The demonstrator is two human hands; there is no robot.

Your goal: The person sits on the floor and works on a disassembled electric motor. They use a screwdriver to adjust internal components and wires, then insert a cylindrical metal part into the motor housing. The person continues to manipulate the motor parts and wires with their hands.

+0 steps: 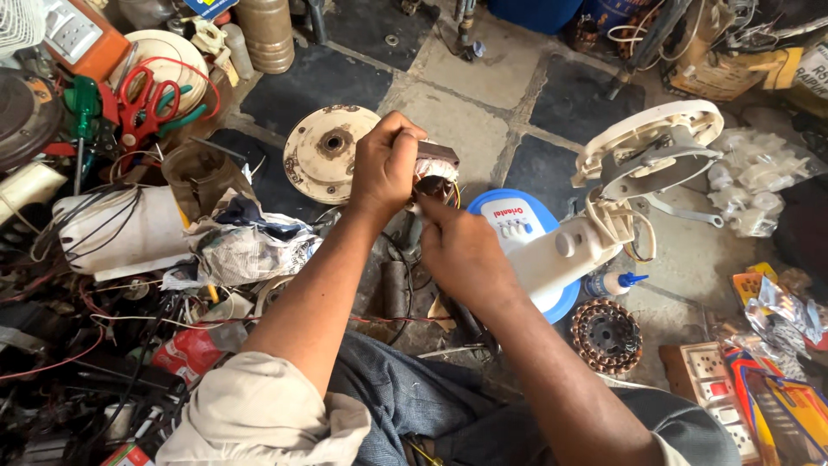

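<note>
Motor winding point(435, 168) held up over the floor, between disc point(326, 154) and white fan body point(569, 246) | left hand point(384, 164) fingers clenched round it | right hand point(461, 250) pinching its wires | I'd keep the left grip firm and tug gently, I reckon

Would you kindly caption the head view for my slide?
Both hands, left and right, hold a small motor part above a cluttered stone floor.
</note>
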